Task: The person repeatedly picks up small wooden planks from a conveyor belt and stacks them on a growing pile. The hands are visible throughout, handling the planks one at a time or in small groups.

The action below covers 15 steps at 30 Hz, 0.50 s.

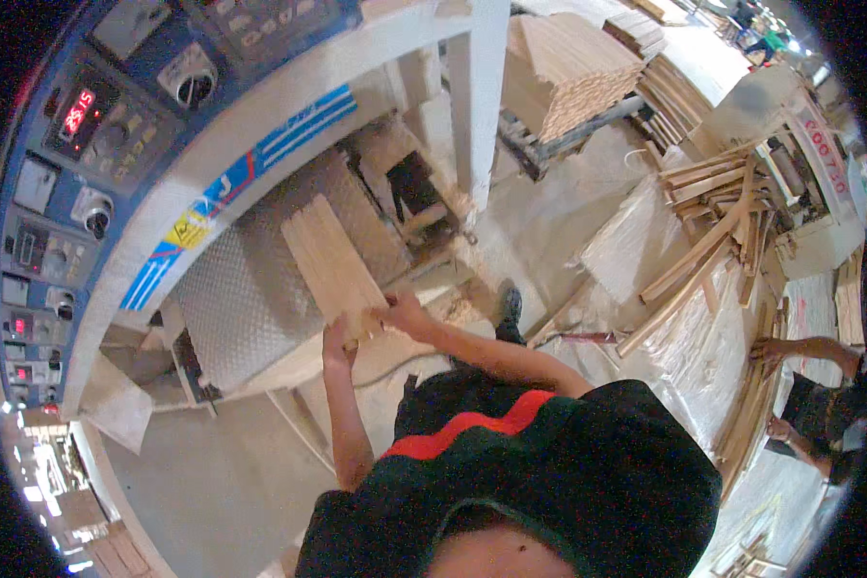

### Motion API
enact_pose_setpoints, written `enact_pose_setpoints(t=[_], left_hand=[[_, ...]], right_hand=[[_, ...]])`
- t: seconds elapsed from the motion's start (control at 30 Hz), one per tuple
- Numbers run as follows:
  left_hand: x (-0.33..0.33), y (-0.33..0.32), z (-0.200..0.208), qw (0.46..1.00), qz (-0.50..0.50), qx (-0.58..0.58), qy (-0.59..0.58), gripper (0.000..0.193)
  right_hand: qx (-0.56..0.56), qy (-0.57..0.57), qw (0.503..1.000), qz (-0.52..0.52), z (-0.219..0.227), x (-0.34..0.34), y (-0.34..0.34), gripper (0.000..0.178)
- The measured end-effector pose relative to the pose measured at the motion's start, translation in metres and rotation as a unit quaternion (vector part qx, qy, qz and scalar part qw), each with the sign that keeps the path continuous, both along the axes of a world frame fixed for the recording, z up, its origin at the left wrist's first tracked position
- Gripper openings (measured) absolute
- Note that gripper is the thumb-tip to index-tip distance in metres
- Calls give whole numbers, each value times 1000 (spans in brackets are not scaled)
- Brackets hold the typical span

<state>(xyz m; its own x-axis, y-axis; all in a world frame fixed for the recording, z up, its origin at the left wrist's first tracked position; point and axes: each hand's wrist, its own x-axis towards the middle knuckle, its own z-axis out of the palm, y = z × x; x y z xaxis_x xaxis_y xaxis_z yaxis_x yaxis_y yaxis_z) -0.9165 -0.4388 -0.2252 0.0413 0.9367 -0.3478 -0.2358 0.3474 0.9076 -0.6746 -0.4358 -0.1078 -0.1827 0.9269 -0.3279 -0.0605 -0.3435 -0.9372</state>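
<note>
A bundle of flat, pale wooden slats lies side by side, with its far end over a textured conveyor belt. My left hand is closed on the near left corner of the slats. At their near right corner, the fingers of my right hand are bent around the edge. How many slats there are cannot be made out. The belt runs into a machine beneath a white frame.
A blue control panel with knobs and red displays curves along the left. Stacked wooden boards stand beyond the frame's post. Loose wood strips lie in a heap at right, where another person's hands touch long strips.
</note>
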Motion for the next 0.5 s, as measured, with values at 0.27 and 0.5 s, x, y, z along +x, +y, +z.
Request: enact_pose_setpoints(t=[0.27, 0.5], left_hand=[[15, 33, 37, 985, -103, 136, 6, 56], [-33, 55, 51, 953, -46, 140, 264, 59]], right_hand=[[85, -158, 966, -185, -108, -46, 36, 51], [127, -145, 971, -141, -103, -101, 86, 52]])
